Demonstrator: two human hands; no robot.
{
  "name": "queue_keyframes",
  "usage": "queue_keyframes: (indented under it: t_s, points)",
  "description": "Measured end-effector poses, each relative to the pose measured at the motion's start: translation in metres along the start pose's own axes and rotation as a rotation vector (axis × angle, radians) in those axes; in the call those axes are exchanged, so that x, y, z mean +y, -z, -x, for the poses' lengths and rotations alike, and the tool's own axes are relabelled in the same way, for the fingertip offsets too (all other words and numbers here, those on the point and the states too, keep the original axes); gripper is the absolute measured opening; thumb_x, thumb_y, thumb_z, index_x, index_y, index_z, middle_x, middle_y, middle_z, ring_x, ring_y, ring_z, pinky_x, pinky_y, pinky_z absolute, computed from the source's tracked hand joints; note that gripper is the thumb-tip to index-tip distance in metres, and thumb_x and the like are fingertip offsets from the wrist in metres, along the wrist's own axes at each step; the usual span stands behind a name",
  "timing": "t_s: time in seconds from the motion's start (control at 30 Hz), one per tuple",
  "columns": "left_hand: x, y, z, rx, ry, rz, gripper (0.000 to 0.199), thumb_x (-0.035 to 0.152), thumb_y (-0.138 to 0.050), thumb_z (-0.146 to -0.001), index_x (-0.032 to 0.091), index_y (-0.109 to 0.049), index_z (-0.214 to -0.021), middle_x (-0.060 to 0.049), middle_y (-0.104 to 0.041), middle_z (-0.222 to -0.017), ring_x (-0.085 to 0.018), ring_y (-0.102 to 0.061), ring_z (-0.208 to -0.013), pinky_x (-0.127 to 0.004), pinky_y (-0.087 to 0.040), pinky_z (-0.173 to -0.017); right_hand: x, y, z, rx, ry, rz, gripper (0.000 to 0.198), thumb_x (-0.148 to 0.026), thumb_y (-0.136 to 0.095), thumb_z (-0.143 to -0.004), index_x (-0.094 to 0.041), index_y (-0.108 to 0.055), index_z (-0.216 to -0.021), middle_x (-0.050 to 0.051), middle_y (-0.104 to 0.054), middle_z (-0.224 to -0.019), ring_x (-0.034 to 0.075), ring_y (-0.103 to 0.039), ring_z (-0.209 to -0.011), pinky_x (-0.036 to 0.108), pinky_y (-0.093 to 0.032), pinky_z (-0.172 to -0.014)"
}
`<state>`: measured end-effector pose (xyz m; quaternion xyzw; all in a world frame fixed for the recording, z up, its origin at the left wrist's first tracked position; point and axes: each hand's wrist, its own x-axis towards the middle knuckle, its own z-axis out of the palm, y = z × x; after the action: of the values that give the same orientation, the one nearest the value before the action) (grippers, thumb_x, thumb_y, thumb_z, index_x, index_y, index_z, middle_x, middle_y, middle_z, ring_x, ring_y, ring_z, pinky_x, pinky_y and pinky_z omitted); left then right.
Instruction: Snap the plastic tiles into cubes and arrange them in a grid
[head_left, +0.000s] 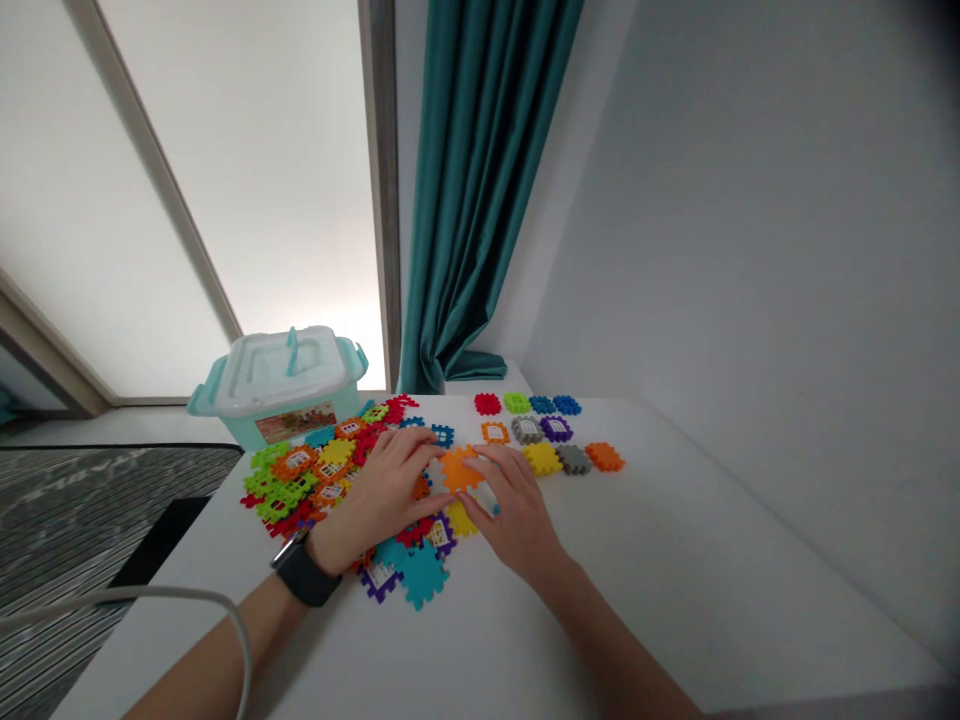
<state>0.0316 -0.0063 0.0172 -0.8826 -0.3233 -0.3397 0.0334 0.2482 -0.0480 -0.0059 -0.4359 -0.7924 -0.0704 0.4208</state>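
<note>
Between my two hands is an orange interlocking tile [459,466] with toothed edges. My left hand [391,475], wearing a dark watch [306,568], pinches its left side with fingers and thumb. The fingers and thumb of my right hand [516,508] close on its right side. Beneath and around my left hand lies a heap of mixed tiles, with lime-green tiles [285,492] at its left and a turquoise tile [424,575] at its near end. A yellow tile [460,519] lies just below the orange one, partly covered.
Tiles stand in rows beyond my right hand: a red tile [487,404] at the back, a purple window tile [556,429], and a grey tile [574,460] in front. A lidded tub [289,385] is behind the heap. A pale cable [187,592] crosses my left forearm.
</note>
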Motion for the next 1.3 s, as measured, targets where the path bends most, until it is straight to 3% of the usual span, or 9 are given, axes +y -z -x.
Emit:
queue_keyframes:
  t_s: [0.33, 0.47, 0.7, 1.0, 1.3]
  points:
    - [0.037, -0.046, -0.048, -0.148, -0.109, 0.079, 0.036, 0.044, -0.068, -0.092, 0.021, -0.06, -0.118, -0.009, -0.066, -0.116, -0.029, -0.06, -0.107, -0.044, -0.047, -0.092, 0.053, 0.04, 0.048, 0.054, -0.155, 0.053, 0.025, -0.026, -0.062, -0.093, -0.023, -0.058, -0.118, 0.013, -0.066, -0.124, 0.029, -0.06, -0.118, 0.053, -0.051, -0.1]
    - [0.052, -0.064, -0.065, -0.213, -0.23, 0.174, 0.025, 0.034, -0.061, -0.096, 0.022, -0.063, -0.118, -0.008, -0.067, -0.113, -0.026, -0.062, -0.107, -0.041, -0.047, -0.093, 0.083, 0.058, 0.07, 0.062, -0.227, 0.109, 0.022, -0.03, -0.061, -0.095, -0.023, -0.06, -0.116, 0.013, -0.067, -0.124, 0.029, -0.062, -0.117, 0.053, -0.051, -0.1]
    - [0.076, -0.097, -0.075, -0.348, -0.441, 0.221, 0.026, 0.029, -0.065, -0.093, 0.023, -0.064, -0.118, -0.009, -0.067, -0.125, -0.026, -0.062, -0.116, -0.041, -0.045, -0.101, 0.139, 0.088, 0.098, 0.071, -0.317, 0.166, 0.024, -0.036, -0.06, -0.096, -0.023, -0.065, -0.116, 0.012, -0.07, -0.12, 0.029, -0.063, -0.115, 0.053, -0.051, -0.1]
    - [0.084, -0.115, -0.069, -0.41, -0.466, 0.145, 0.027, 0.03, -0.07, -0.09, 0.022, -0.066, -0.115, -0.009, -0.067, -0.127, -0.03, -0.058, -0.123, -0.047, -0.041, -0.107, 0.202, 0.1, 0.094, 0.048, -0.373, 0.131, 0.035, -0.051, -0.053, -0.098, -0.023, -0.067, -0.114, 0.011, -0.071, -0.121, 0.028, -0.064, -0.115, 0.052, -0.052, -0.1]
    - [0.079, -0.119, -0.064, -0.461, -0.46, 0.174, 0.028, 0.029, -0.07, -0.091, 0.025, -0.065, -0.118, -0.008, -0.067, -0.128, -0.028, -0.059, -0.124, -0.047, -0.038, -0.112, 0.227, 0.095, 0.087, 0.007, -0.406, 0.069, 0.034, -0.05, -0.054, -0.097, -0.023, -0.072, -0.11, 0.01, -0.073, -0.119, 0.027, -0.066, -0.114, 0.051, -0.05, -0.104]
